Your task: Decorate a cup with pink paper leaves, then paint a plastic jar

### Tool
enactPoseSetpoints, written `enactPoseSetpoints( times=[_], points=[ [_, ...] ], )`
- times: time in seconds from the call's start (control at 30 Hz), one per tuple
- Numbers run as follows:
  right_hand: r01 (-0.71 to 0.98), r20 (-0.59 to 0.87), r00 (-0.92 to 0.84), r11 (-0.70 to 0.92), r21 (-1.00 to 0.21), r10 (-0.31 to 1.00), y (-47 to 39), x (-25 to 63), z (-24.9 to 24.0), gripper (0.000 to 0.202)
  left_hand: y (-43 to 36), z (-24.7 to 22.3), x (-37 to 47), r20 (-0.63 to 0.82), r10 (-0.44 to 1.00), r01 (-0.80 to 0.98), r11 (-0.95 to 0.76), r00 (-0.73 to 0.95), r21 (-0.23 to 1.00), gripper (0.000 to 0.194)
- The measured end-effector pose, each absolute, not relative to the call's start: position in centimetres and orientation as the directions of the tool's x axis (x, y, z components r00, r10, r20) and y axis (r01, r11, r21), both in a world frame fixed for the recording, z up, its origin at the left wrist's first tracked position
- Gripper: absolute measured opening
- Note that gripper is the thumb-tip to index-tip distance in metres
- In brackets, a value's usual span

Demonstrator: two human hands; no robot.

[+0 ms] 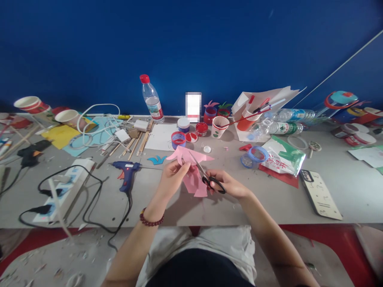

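Note:
Between my hands is a sheet of pink paper (195,183) with jagged, cut edges. My left hand (175,175) pinches it near its upper middle, thumb on top. Black-handled scissors (213,183) are in my right hand (226,184), fingers around the handle loops. Their blades point up and left and lie against the paper beside my left thumb. A small blue paper leaf shape (157,160) lies on the table left of the pink paper. Just beyond the paper stands a blue and red ring-like cup (178,140).
A blue glue gun (127,173) with its cord lies left, near a white power strip (67,191). A water bottle (152,99) stands at the back. Paper cups (220,127), a tape roll (259,154) and a phone (320,195) are to the right.

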State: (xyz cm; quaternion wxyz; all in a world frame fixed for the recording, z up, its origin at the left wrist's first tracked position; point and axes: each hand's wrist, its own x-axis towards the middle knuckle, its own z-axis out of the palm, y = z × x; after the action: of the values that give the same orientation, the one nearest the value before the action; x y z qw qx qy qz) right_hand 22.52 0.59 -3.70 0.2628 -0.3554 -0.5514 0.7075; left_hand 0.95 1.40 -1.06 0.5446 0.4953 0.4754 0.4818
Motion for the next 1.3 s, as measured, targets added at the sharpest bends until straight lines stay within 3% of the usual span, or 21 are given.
enactPoseSetpoints(
  times=[0.93, 1.3],
  points=[
    [0.025, -0.193, -0.649, -0.232, -0.972, 0.736, 0.5, 22.2, -3.4, 0.055, 1.7, -0.8, 0.8, -0.026, 0.999, -0.010, 0.027, 0.045, 1.000, 0.033],
    [0.039, -0.208, -0.647, -0.241, -0.970, 0.733, 0.4, 22.1, -3.4, 0.050, 2.1, -0.7, 0.0, 0.014, 0.993, 0.047, -0.020, 0.121, 0.999, 0.030]
  ],
)
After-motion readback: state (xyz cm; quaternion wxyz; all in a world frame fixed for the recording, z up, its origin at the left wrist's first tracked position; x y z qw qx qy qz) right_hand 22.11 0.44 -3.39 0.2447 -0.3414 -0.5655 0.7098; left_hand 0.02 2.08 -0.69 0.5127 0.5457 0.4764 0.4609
